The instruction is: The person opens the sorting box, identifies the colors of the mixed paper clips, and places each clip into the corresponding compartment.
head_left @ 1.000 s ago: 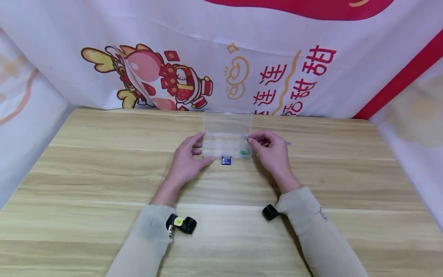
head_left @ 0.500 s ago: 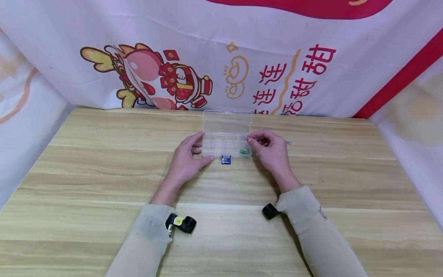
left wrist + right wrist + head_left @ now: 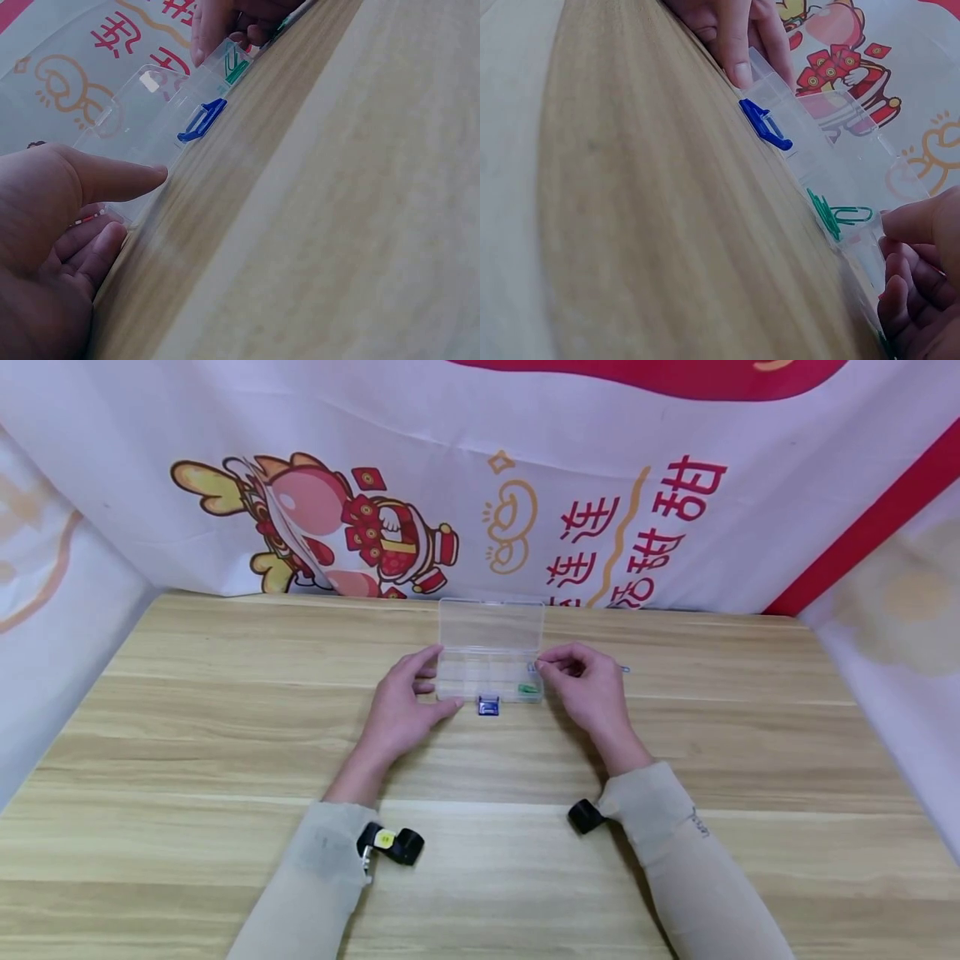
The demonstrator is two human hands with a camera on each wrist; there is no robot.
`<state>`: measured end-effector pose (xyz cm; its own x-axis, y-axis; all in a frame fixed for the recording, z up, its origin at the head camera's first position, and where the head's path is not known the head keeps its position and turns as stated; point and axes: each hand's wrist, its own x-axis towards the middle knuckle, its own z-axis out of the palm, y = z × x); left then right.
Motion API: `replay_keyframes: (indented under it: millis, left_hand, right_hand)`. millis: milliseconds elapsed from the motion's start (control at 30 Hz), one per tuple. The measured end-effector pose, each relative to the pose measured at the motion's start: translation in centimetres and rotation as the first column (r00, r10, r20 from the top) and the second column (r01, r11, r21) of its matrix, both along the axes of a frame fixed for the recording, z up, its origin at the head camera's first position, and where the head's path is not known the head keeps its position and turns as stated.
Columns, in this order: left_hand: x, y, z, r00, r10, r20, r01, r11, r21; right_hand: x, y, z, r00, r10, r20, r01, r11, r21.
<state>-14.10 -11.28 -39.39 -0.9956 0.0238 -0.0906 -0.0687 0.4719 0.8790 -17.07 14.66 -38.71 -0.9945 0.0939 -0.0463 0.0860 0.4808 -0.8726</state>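
Pale-blue clip [image 3: 532, 667], one, at the right fingertips; second bluish end [image 3: 626, 669] showing past the hand's other side, too small to identify. One clear box [image 3: 477, 677], one blue latch [image 3: 488, 705], one raised lid [image 3: 491, 624]. At least two green clips [image 3: 824, 214] in the front right compartment, overlapping too much for a full count. Right hand [image 3: 591, 687] with thumb and forefinger together, pinching the pale-blue clip at the right end of the clear box; inside or above a compartment, cannot tell. Left hand [image 3: 405, 706] with thumb and forefinger spread wide, gripping the left end from front and back. Pale-blue clip pointing left, long axis roughly left to right, like the clear box's own.
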Motion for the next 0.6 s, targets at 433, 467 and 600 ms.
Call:
replay_keyframes:
  millis: [433, 467, 600]
  left_hand:
    - [0.2, 0.1, 0.1, 1.0, -0.003, 0.009, 0.002, 1.0, 0.002]
    - [0.2, 0.1, 0.1, 1.0, -0.003, 0.01, 0.003, 1.0, 0.001]
    - [0.1, 0.1, 0.1, 1.0, -0.001, 0.011, 0.001, 1.0, -0.001]
  right_hand:
    - [-0.9, 6.4, -0.3, 0.961, -0.277, -0.017, 0.27, 0.948, -0.168]
    - [-0.9, 6.8, -0.4, 0.955, -0.297, -0.003, 0.291, 0.939, -0.183]
    - [-1.0, 8.1, -0.2, 0.939, -0.343, 0.033, 0.342, 0.914, -0.219]
